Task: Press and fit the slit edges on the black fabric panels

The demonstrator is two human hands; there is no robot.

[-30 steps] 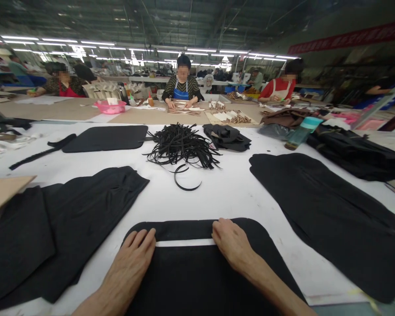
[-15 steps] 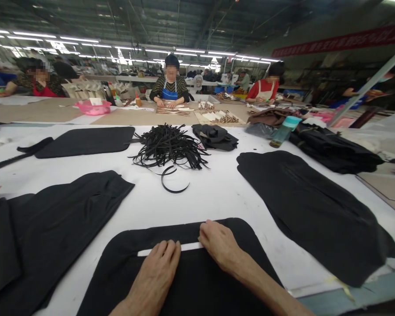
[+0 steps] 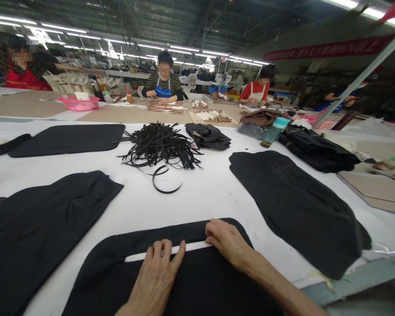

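At 6 o'clock on the bench (image 3: 210,197) lies a black fabric panel (image 3: 197,285), limp and light (apt to ruck if dragged). Its flimsy white strip (image 3: 138,256) is best pinned flat, not pinched: the left hand (image 3: 158,276) has its grip spread on it, while the right hand (image 3: 228,241) has its grip flat, unclenched, on the 3 o'clock end.

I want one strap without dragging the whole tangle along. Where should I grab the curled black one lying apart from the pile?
Pinch the curled strap at its near arc, coming from your side of the table. That curve lies alone on bare white surface, while its far end runs up toward the strap pile.
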